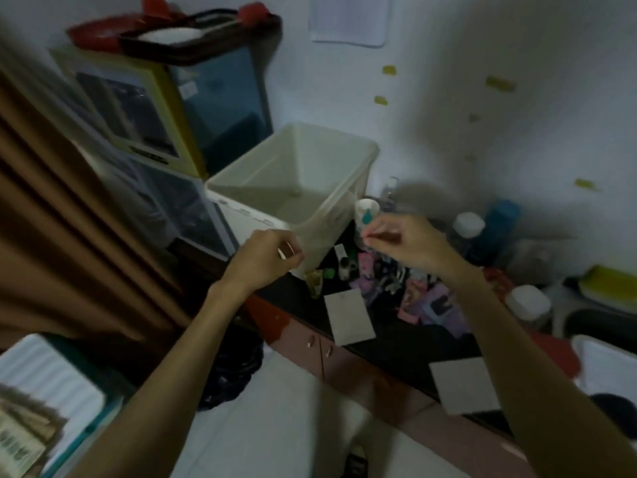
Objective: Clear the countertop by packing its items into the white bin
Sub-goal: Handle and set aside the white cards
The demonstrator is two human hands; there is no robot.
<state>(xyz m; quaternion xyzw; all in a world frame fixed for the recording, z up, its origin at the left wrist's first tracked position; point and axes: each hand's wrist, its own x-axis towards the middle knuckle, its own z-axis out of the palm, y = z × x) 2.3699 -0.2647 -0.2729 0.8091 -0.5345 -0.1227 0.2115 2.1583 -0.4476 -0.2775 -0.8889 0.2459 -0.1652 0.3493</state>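
The white bin (pixel 296 167) stands open-topped on the left end of the dark countertop (pixel 406 343), and I see nothing inside it. My left hand (pixel 267 258) is curled around the bin's near corner, just below the rim. My right hand (pixel 405 244) is to the right of the bin, its fingertips pinched on a white paper cup (pixel 366 213) with a teal drop mark. Below that hand lie colourful packets (pixel 418 294), small green and dark bits (pixel 322 276) and two white cards (pixel 348 317) (pixel 463 384). The view is blurred.
Two white-capped bottles (pixel 468 225) (pixel 527 302) and a blue bottle (pixel 499 222) stand at the back right by the wall. Stacked drawer units (pixel 144 139) and a brown curtain (pixel 51 236) are on the left. A black bag (pixel 231 370) sits on the floor.
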